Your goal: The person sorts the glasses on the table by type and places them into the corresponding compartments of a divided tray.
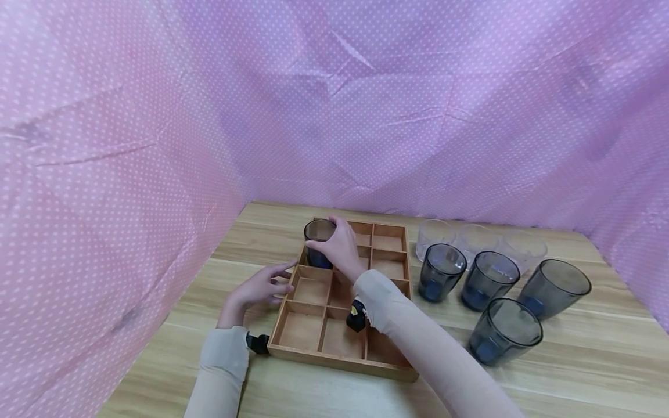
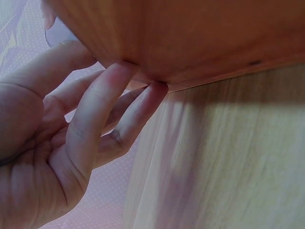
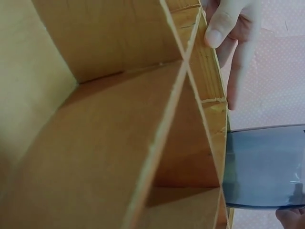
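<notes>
My right hand point(image 1: 342, 247) grips a smoky dark drinking glass point(image 1: 317, 233) near its rim, thumb on one side and fingers on the other. The glass stands at the far left compartments of a wooden divided box point(image 1: 334, 360); in the right wrist view the same glass point(image 3: 264, 167) reaches past the dividers. Whether its base touches the box floor is hidden. Along the box's left side lies my left hand point(image 1: 261, 285), fingers loosely bent. In the left wrist view, the fingertips point(image 2: 121, 71) touch the outer wall of the box.
Right of the box stand several dark glasses, among them a small one point(image 1: 441, 273) and a larger one point(image 1: 506, 332). Several clear glasses point(image 1: 435, 235) are behind them. A pink dotted cloth point(image 1: 334, 116) surrounds the wooden table point(image 1: 193, 342).
</notes>
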Tool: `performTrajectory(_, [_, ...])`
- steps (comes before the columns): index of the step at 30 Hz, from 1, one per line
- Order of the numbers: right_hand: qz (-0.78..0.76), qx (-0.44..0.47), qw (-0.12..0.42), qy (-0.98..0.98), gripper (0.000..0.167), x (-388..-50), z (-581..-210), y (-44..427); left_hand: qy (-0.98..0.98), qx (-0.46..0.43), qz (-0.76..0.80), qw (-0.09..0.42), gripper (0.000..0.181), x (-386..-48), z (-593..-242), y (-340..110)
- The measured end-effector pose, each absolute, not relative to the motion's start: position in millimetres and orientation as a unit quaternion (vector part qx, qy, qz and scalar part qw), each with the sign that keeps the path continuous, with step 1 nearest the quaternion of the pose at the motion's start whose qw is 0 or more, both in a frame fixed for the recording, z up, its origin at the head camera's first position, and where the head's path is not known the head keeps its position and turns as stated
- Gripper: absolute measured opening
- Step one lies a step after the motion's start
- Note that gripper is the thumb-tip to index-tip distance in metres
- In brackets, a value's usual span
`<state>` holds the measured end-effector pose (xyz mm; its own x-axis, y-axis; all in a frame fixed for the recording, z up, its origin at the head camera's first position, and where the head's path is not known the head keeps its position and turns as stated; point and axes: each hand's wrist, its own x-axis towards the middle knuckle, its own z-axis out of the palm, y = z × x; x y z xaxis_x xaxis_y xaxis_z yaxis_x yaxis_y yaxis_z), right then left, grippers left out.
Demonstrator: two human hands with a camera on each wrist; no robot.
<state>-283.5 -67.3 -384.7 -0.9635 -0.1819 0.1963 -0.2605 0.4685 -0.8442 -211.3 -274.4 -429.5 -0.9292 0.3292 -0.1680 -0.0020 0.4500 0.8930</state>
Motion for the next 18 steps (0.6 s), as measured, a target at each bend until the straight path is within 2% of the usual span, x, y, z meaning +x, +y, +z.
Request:
performTrajectory(8, [0.5, 0.167, 0.018, -0.849, 0.088, -277.6, -385.2, -64.2, 0.838, 0.097, 0.513, 0.157, 0.067, -207.7, -428.0, -270.9])
performTrajectory(18, [0.523, 0.148, 0.003, -0.839, 0.09, -273.0, -383.8, -53.2, 0.839, 0.104, 0.513, 0.148, 0.068, -205.9, -430.7, -270.3])
